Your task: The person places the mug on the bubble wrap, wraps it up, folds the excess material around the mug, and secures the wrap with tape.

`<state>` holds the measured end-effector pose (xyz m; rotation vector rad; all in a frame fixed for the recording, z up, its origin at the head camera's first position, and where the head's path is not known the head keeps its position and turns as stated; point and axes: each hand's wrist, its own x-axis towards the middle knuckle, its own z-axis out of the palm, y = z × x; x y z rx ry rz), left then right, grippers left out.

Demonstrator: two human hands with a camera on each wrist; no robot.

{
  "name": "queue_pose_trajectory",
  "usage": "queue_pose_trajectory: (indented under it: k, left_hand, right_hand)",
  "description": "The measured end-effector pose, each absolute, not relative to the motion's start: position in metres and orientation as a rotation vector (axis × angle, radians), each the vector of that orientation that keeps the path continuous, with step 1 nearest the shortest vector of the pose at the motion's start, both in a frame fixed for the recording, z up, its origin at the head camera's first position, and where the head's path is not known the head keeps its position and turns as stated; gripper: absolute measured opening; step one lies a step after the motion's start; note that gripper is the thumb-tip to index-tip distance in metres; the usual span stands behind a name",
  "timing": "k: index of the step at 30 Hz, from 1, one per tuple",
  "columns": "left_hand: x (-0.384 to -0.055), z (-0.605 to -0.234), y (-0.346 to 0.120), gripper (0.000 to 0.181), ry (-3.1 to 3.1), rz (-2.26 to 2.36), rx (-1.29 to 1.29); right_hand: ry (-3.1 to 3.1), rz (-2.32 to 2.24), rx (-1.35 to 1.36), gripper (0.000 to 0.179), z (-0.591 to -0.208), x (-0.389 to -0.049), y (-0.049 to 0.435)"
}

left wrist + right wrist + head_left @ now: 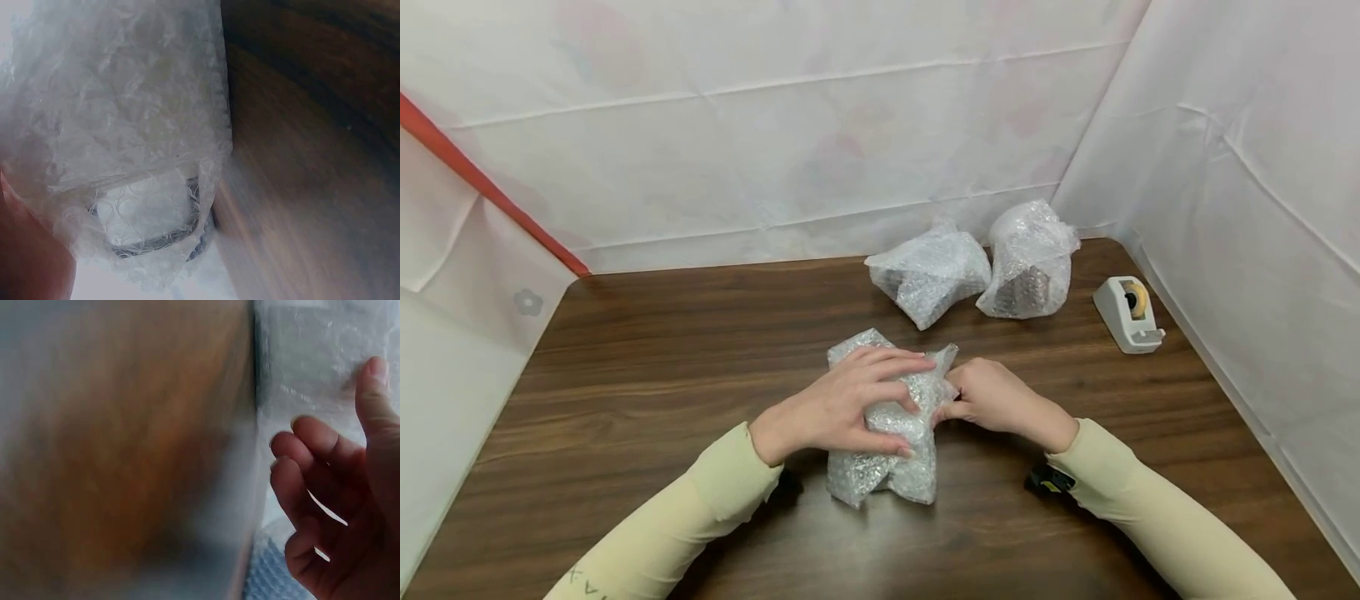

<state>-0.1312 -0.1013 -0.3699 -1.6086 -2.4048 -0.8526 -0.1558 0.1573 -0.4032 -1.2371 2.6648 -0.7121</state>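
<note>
A bundle in clear bubble wrap (917,475) lies near the middle of the brown table. Across its top rests my left hand (853,400), fingers spread and lightly bent. At the bundle's right side is my right hand (988,396), its thumb reaching to the wrap, a loose corner of wrap standing up beside it. In the right wrist view the fingers (290,478) are loosely bent, apart from the thumb, with nothing visible between them. Through the wrap (137,100) in the left wrist view shows a dark curved outline; what is inside I cannot tell.
Two more bubble-wrapped bundles, a left one (932,271) and a right one (1030,262), sit at the back of the table (662,350). Right of them stands a white tape dispenser (1129,315) with yellowish tape. White cloth (820,125) hangs behind and at both sides.
</note>
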Motion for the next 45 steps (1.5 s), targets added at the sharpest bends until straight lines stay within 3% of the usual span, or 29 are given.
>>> queue_pose_trajectory:
  k: [5, 10, 16, 23, 29, 34, 45]
  left_hand:
    - [-0.13, -0.368, -0.101, 0.039, -2.432, -0.841, -1.602]
    - [-0.129, -0.361, -0.104, 0.056, -2.482, -0.805, -1.588]
    - [-0.126, -0.353, -0.105, 0.064, -2.477, -0.743, -1.587]
    - [-0.095, -0.339, -0.1, 0.064, -2.516, -0.574, -1.408]
    - [-0.057, -0.332, -0.087, 0.077, -2.711, -0.239, -1.214]
    - [-0.047, -0.334, -0.084, 0.086, -2.827, -0.076, -1.114]
    - [-0.059, -0.342, -0.096, 0.078, -2.753, 0.041, -0.954]
  right_hand:
    - [2.663, -0.568, -1.297, 0.038, -0.395, -0.154, 0.157]
    - [2.663, -0.493, -1.487, 0.033, -0.39, -0.152, 0.157]
    - [2.587, -0.548, -1.469, 0.016, -0.389, -0.152, 0.165]
    - [2.552, -0.707, -1.477, 0.009, -0.383, -0.144, 0.18]
    - [2.381, -0.726, -1.551, 0.038, -0.381, -0.129, 0.181]
    - [2.381, -0.697, -1.538, 0.051, -0.381, -0.122, 0.172]
    - [2.421, -0.67, -1.505, 0.05, -0.383, -0.127, 0.146]
